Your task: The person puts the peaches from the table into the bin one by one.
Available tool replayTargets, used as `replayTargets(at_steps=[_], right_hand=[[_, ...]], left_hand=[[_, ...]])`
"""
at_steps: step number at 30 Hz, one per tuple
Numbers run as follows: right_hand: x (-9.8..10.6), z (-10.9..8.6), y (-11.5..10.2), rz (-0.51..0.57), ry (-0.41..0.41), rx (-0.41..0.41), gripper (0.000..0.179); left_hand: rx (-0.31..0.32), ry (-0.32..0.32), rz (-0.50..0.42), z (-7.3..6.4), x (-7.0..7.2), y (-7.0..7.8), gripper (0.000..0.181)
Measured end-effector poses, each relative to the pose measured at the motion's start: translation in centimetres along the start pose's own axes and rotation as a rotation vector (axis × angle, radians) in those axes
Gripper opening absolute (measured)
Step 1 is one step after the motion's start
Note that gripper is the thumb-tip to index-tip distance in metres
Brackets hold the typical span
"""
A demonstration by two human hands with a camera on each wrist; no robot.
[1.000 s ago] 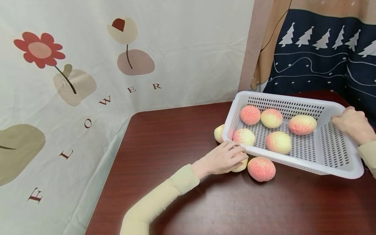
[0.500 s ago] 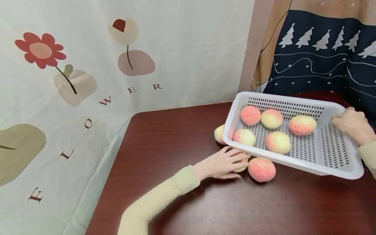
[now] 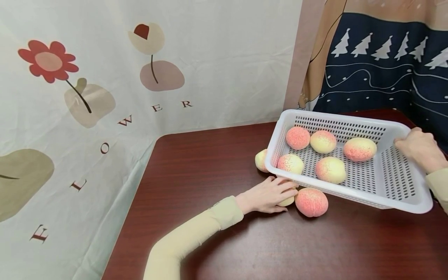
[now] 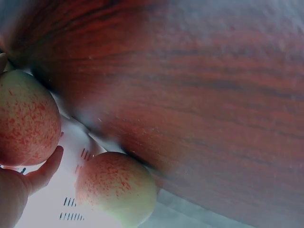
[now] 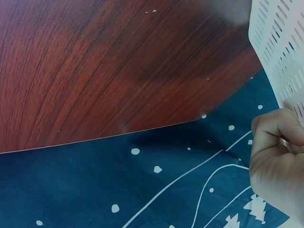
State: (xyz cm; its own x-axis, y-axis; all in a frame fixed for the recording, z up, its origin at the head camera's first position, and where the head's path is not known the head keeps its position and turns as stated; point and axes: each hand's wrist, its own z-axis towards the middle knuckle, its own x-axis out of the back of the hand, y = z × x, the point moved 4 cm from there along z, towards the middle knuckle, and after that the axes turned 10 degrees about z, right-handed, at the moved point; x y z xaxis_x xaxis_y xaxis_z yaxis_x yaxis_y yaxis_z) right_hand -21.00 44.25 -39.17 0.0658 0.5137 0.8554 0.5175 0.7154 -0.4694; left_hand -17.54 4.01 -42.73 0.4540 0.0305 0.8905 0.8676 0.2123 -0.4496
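Observation:
My left hand lies over a yellow-and-pink peach at the basket's near left corner, gripping it with fingers over the top and thumb at the near side. That peach shows its speckled skin in the left wrist view, a finger along it. Just right of it, a pinker peach sits on the table. A white perforated plastic basket holds several peaches, among them one yellowish peach. My right hand grips the basket's right rim; in the right wrist view its fingers are curled there.
Another peach sits outside the basket's left end, partly hidden by it. The dark red wooden table extends left and forward. Behind it hang a white curtain with flower prints and a navy cloth with white trees.
My left hand's thumb has spread toward the near side of the peach, and the hand has settled slightly lower round it. The right hand and basket have not visibly moved.

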Motion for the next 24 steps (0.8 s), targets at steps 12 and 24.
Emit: replayTargets(at_steps=[12,24], right_hand=[[0.1,-0.3,-0.1,0.02,0.003,0.023,0.064],[0.0,-0.2,0.0,0.012,0.0,0.02,0.064]], left_hand=[[0.005,-0.017,-0.044,-0.1,0.3,0.0,0.058],[-0.031,0.061,-0.011,-0.4,1.7,0.4,0.05]])
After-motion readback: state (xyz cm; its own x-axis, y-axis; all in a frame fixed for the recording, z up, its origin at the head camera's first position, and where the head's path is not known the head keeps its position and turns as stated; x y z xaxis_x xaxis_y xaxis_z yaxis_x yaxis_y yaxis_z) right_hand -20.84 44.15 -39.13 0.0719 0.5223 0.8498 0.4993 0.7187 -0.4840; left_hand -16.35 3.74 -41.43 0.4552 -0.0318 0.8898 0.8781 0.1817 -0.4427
